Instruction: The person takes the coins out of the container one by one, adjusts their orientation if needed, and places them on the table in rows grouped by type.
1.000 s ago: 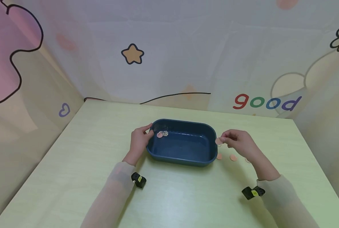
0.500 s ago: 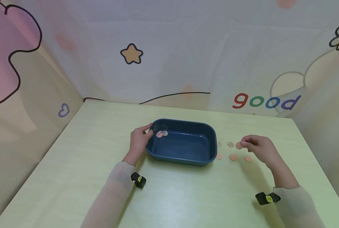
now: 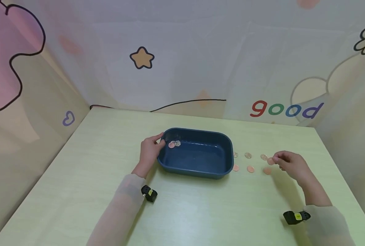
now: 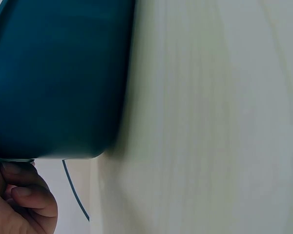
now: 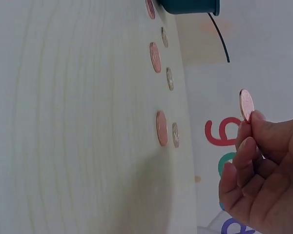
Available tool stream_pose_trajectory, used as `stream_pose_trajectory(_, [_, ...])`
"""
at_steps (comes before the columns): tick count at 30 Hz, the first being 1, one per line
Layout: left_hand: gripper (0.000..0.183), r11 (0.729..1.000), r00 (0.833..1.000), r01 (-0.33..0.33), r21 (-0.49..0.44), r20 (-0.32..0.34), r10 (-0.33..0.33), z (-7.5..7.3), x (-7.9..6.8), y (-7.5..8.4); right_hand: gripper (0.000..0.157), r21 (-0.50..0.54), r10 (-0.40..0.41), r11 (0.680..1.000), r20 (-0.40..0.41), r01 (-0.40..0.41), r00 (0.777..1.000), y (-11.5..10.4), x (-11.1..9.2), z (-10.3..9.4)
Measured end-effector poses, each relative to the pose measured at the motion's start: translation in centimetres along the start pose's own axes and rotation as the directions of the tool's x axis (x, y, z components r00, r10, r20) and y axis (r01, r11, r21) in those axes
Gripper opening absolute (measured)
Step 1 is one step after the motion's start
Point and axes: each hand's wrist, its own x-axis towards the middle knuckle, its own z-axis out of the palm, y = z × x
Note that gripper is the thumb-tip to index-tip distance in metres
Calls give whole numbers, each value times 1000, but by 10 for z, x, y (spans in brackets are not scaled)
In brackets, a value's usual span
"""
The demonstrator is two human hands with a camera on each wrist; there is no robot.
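A dark blue rectangular tray stands on the table, and my left hand grips its left rim, thumb over the edge. Inside, by the left end, lie a copper coin and silver coins, partly overlapping. My right hand pinches a copper coin between thumb and finger, held above the table right of the tray. Below it two short rows lie on the table: silver coins behind, copper coins in front. In the left wrist view, curled fingers show at the tray's end.
The pale wood-grain table extends around the tray. A printed curtain with a star and the word "good" hangs along the table's back edge. Black wrist devices sit on the left sleeve and right sleeve.
My right hand has moved right, away from the tray's right end, carrying the copper coin past the rows. The silver coins behind have come into view. My left hand and the tray stay put.
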Motion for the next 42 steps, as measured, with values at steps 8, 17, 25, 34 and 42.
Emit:
stream_pose_trajectory(8, [40, 1000, 1000, 13, -2, 1, -13, 1, -1, -1, 37, 42, 81, 996, 53, -84, 995, 29, 2, -8])
stream_pose_trajectory(17, [40, 1000, 1000, 12, -3, 2, -12, 2, 0, 0, 39, 50, 106, 993, 56, -108, 993, 46, 1, -12])
stream_pose_trajectory(25, [40, 1000, 1000, 14, -1, 9, -14, 3, 0, 0, 34, -4, 138, 990, 40, -138, 990, 55, 0, -13])
stream_pose_trajectory(34, [40, 1000, 1000, 17, 2, 11, -17, 4, 1, 2, 33, -20, 154, 988, 54, -153, 987, 59, 0, -13])
stream_pose_trajectory(42, [41, 1000, 1000, 12, -2, 12, -12, 3, 1, 3, 29, -63, 115, 992, 64, -111, 991, 62, 0, -12])
